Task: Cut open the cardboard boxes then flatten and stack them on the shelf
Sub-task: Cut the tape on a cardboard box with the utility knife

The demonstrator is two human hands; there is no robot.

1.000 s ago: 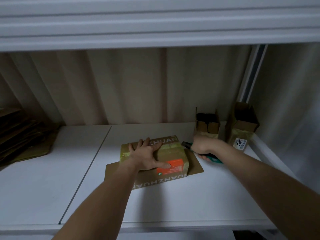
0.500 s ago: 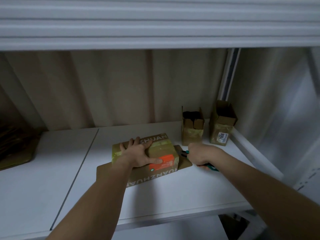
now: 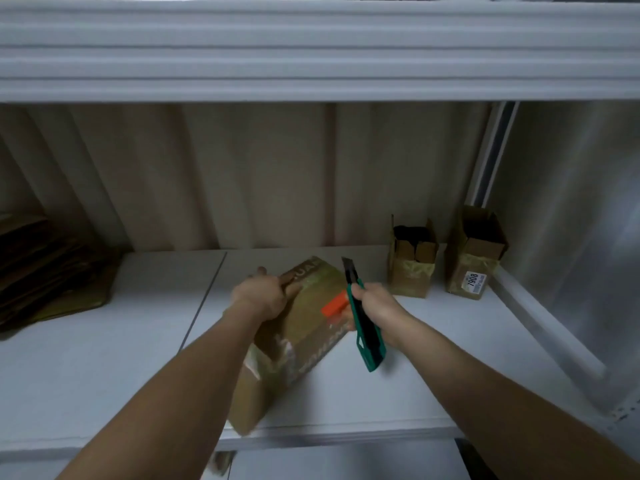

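Note:
A brown cardboard box (image 3: 304, 327) with yellowish tape and an orange label is tilted up off the white shelf (image 3: 433, 368), its open flaps hanging toward the shelf's front edge. My left hand (image 3: 263, 296) grips the box's far upper edge. My right hand (image 3: 372, 303) holds a green utility knife (image 3: 365, 323) just right of the box, blade pointing up and away, handle toward me. Two small opened boxes stand upright at the back right, one plain (image 3: 412, 268) and one with a white 7908 label (image 3: 472, 261).
A pile of flattened cardboard (image 3: 48, 271) lies at the shelf's far left. A white shelf beam (image 3: 311, 50) runs overhead. The corrugated back wall (image 3: 259, 174) and a rail (image 3: 543, 327) along the right side bound the shelf.
The box lay flat under my left palm; now my left hand grips its far edge and has tipped it up. My right hand has raised the knife beside the box.

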